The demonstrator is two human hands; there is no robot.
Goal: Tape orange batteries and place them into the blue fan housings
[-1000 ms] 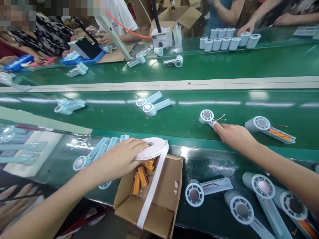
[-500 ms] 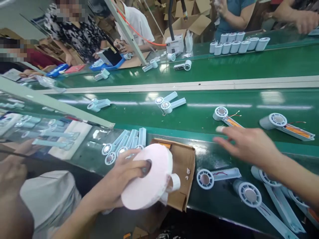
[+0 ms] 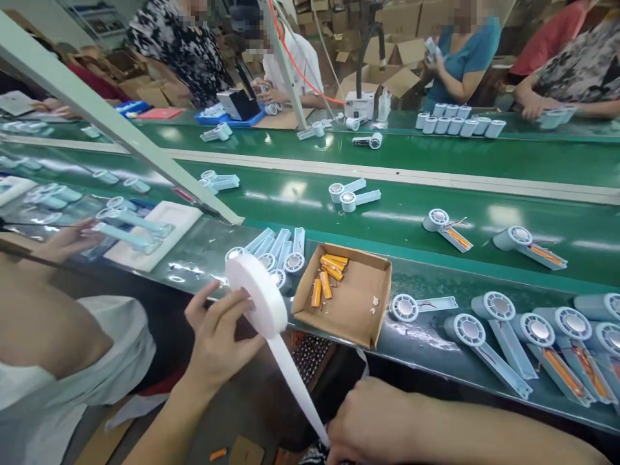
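A roll of white tape stands tilted in my left hand, with fingers in its core and the thumb near its lower edge. From the roll a tape strip runs taut, down and right, to my right hand. That hand is closed at the strip's end, and its fingertips are partly hidden at the bottom of the view. Just beyond the roll, several pale blue fan-like housings with handles lie together. An open cardboard box holds several orange battery cells.
To the right, several housings lie on the dark bench, some with orange cells in their handles. Beyond runs a green conveyor belt carrying more housings. A slanted metal post crosses the left side. A co-worker's hand is beside a white foam tray.
My right hand has come from above the belt down to the bottom centre and grips the tape end. A strip is now drawn out. My left hand has turned the roll and moved left.
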